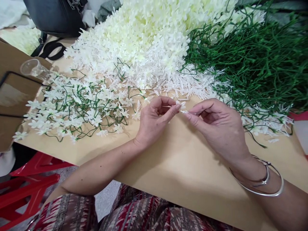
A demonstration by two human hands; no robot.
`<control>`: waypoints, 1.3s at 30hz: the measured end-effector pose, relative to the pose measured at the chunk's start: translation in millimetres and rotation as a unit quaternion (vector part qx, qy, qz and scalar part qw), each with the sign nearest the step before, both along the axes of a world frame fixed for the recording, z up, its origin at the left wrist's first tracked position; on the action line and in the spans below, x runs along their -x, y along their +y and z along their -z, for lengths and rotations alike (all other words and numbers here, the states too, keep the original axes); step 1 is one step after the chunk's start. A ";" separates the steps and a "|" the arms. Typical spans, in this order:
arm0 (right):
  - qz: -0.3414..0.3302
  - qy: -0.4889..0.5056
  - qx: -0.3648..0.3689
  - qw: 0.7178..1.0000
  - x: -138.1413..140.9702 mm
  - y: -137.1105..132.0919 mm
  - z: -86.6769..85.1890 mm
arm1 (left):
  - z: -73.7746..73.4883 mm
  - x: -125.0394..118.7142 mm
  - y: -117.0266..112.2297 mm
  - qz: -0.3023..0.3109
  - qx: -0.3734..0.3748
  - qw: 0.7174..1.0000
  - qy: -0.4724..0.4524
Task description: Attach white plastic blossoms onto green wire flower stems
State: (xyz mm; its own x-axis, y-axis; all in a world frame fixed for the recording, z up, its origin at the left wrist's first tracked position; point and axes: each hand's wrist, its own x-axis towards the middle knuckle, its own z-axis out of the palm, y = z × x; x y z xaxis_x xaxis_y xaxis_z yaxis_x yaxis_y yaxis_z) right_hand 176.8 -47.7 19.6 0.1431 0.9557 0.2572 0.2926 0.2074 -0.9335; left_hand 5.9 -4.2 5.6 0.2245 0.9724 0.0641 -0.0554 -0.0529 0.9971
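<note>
**Tan table (183, 179), small white blossom (182, 104) pinched above it**

Across the far side spreads a mound of cream petals (144, 35), with green stems (255, 61) piled to its right and flowered sprigs (84, 106) lying to its left. The left hand (155, 123) grasps the blossom between thumb and fingertips. Facing it, the right hand (221, 128) pinches a thin white piece (188, 112), its tip near the blossom; contact is too small to tell.
</note>
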 end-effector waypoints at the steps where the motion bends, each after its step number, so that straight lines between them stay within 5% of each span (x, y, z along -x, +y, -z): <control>1: 0.005 -0.002 0.007 1.000 -0.2 0.4 0.3 | -1.2 -0.3 -1.1 0.011 0.007 1.000 -0.005; 11: 0.024 -0.059 -0.009 0.998 -1.6 -0.2 5.7 | -0.9 -2.1 -7.4 0.059 0.017 0.998 0.030; 20: -0.051 -0.072 0.003 0.996 -22.5 8.9 6.1 | -2.2 7.5 -2.6 0.082 -0.227 0.961 0.135; 25: -0.064 -0.106 -0.092 0.988 -27.1 14.0 5.2 | -1.6 6.4 -5.8 0.104 -0.177 0.974 0.098; 29: -0.058 -0.033 -0.082 0.994 -25.8 15.6 10.0 | -7.0 6.3 -9.2 0.116 -0.136 0.981 0.077; 33: -0.008 0.015 -0.019 1.000 -27.7 20.1 15.2 | -9.6 10.0 -5.4 0.060 -0.170 0.979 0.091; 39: 0.097 0.052 -0.066 0.992 -36.6 28.4 11.4 | -17.3 16.8 11.7 -0.028 -0.266 0.954 0.138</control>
